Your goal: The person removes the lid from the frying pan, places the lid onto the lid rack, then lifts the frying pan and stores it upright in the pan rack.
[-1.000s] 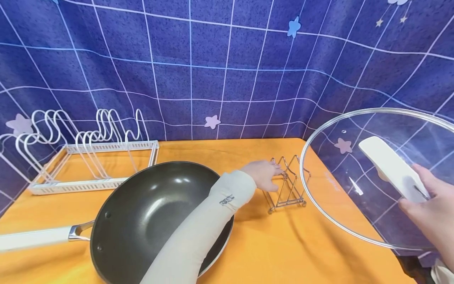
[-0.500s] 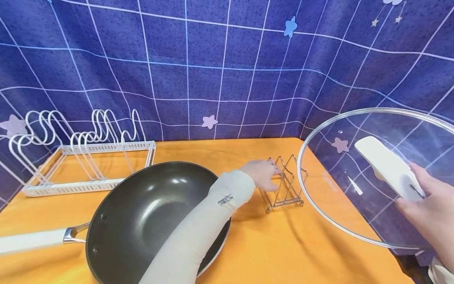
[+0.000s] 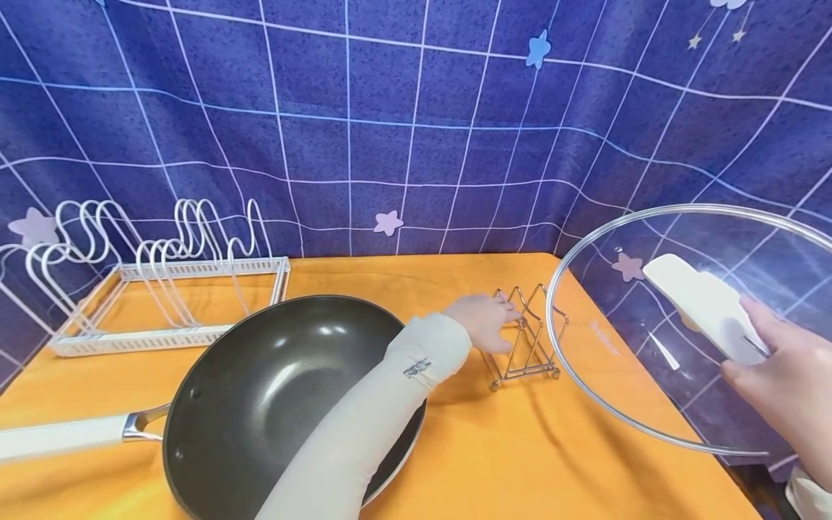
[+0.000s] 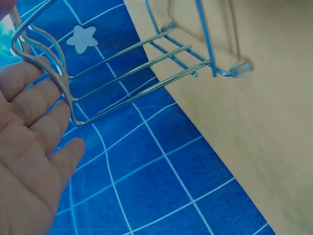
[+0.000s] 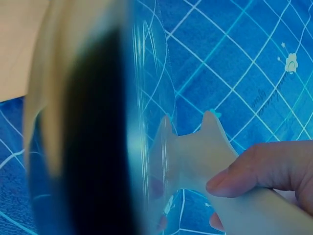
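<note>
A dark pan [image 3: 227, 390] is sitting on the counter [image 3: 468, 462], under a sleeve [image 3: 383, 408]. The right hand [image 3: 789, 368], grip clamped on the handle [image 3: 695, 300] of a glass lid [image 3: 627, 343], is holding it tilted in the air. The left hand [image 3: 482, 321], grip apart, is touching the wire rack [image 3: 523, 373]. A white rack [image 3: 143, 339] is standing before a blue curtain [image 3: 390, 152].

Orange and Starred Blue

Nearest the left hand [image 3: 481, 320], silver rack [image 3: 526, 373]; left of it, charcoal pan [image 3: 279, 397], white rack [image 3: 146, 340]. Beneath, plain orange table [image 3: 520, 448]. Beyond, blue curtain [image 3: 383, 159], pale grid, stars. In the right hand [image 3: 789, 375], clear, white-handled lid [image 3: 698, 300].
</note>
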{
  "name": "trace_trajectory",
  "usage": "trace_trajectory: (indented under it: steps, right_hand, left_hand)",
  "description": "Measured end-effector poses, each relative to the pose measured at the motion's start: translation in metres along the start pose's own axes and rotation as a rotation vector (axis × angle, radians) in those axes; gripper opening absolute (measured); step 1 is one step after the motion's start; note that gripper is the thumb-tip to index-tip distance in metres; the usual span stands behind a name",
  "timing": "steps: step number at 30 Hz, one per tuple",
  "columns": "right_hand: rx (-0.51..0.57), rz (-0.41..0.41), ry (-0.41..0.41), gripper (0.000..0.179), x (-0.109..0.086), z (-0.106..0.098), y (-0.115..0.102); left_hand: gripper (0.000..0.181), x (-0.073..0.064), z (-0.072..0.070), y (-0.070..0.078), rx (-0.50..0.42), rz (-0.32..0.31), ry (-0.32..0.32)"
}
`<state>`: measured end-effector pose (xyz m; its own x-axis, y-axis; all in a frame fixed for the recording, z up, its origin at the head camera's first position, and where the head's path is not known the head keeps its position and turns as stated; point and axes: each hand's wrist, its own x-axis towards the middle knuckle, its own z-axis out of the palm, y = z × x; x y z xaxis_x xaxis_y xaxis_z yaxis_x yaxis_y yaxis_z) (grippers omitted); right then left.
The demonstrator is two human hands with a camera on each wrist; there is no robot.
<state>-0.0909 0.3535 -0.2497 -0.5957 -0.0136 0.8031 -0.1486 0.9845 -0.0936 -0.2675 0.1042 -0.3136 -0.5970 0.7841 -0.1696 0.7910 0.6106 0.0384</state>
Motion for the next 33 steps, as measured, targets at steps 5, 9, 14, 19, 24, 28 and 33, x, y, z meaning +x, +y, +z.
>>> trace_trajectory:
  steps: [5,9,14,19,24,28,33]
  right_hand:
    - [-0.044,-0.068,0.013,0.07,0.002,0.002,0.004]
    - [-0.088,-0.089,0.012,0.071,0.003,0.002,0.003]
    - [-0.107,-0.104,0.011,0.071,0.002,0.002,0.004]
    - [-0.121,-0.135,0.004,0.071,0.003,0.003,0.003]
    - [-0.13,-0.132,-0.011,0.071,0.007,0.005,0.0]
    - [-0.135,-0.13,-0.042,0.071,0.009,0.004,-0.002]
    - [-0.163,-0.111,-0.084,0.07,0.008,0.004,-0.004]
  left_hand:
    - [0.068,0.001,0.002,0.002,0.012,-0.008,0.011]
    - [0.068,0.003,0.0,0.006,0.046,-0.023,0.009]
    - [0.073,0.002,-0.002,0.012,0.048,-0.067,-0.014]
    - [0.091,-0.005,-0.001,0.016,0.018,-0.126,-0.062]
    - [0.097,-0.007,0.004,0.015,0.048,-0.126,-0.075]
    - [0.097,-0.008,0.006,0.013,0.063,-0.111,-0.076]
    - [0.097,-0.01,0.008,0.014,0.067,-0.105,-0.074]
